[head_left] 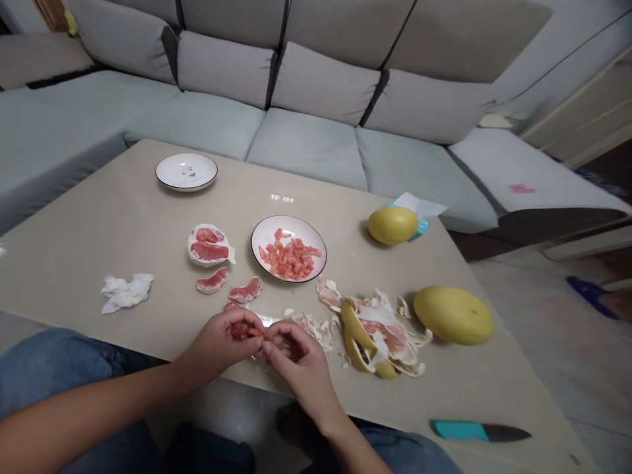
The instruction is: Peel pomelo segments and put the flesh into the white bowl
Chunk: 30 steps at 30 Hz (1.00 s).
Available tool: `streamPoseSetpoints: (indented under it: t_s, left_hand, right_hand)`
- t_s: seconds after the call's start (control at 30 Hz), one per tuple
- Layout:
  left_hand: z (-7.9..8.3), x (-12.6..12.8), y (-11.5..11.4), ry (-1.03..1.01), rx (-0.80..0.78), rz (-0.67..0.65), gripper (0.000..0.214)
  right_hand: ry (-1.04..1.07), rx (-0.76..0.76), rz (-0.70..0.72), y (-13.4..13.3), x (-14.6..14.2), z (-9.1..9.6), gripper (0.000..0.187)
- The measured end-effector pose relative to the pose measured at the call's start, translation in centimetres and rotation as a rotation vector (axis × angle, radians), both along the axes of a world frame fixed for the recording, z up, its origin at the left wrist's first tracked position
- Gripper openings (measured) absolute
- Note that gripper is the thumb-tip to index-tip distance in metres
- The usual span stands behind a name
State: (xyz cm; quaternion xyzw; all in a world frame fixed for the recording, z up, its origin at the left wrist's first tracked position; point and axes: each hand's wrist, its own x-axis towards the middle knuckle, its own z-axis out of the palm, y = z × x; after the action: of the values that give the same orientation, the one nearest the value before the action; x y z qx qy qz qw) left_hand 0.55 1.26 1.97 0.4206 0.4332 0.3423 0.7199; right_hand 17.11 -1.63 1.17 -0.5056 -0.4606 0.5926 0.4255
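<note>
Peeled pc of dark-red, juicy citrus flesh (240, 330) was btwn the two hands, over the near edge of the glossy beige rectangular table (99, 227). L hand (226, 339) had it in curled fingers, thumb pressed along the near side; most of the pc sat on that side. R hand (305, 368) pinched its R end w/ thumb + index, tips just beside L thumb; other R fingers bent, partly hidden.

Just beyond L hand: small red citrus segment (231, 306), partly covered by it. Past that, two crescent-shaped red segments w/ pale skin, one at L (212, 281), one at R (245, 290), then a rounded white-pithed chunk of red citrus (210, 245). White round plate w/ dark rim (299, 228) stood fwd of both hands, w/ loose red flesh pcs (292, 259) on it.

R of R hand: pale membrane scraps (316, 329), then a heap of yellow rind + white pith (363, 332). Big smooth yellow whole fruit (453, 315) lay beyond the heap, to R. Turquoise-handled knife w/ dark blade (481, 432) lay nr table's near R edge, well apart from hands. Crumpled white tissue (127, 293) was at far L.
</note>
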Motion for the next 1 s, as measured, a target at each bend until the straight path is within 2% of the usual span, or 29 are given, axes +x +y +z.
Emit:
streamPoseSetpoints:
  t_s: [0.17, 0.33, 0.7, 1.0]
  left_hand:
    - [0.1, 0.0, 0.2, -0.058, -0.091, -0.067, 0.025]
    - [0.2, -0.4, 0.5, -0.113, -0.142, -0.08, 0.021]
    - [0.5, -0.9, 0.5, -0.16, -0.173, -0.037, 0.017]
    - [0.6, -0.8, 0.5, -0.153, -0.165, -0.055, 0.018]
  right_hand:
    - [0.176, -0.088, 0.06, 0.1, 0.2, -0.3, 0.027]
    - [0.238, -0.156, 0.028, 0.2, 0.7, -0.6, 0.027]
    - [0.316, -0.048, -0.049, 0.5, 1.2, -1.2, 0.016]
    - [0.583, -0.284, -0.098, 0.5, 1.0, -1.1, 0.025]
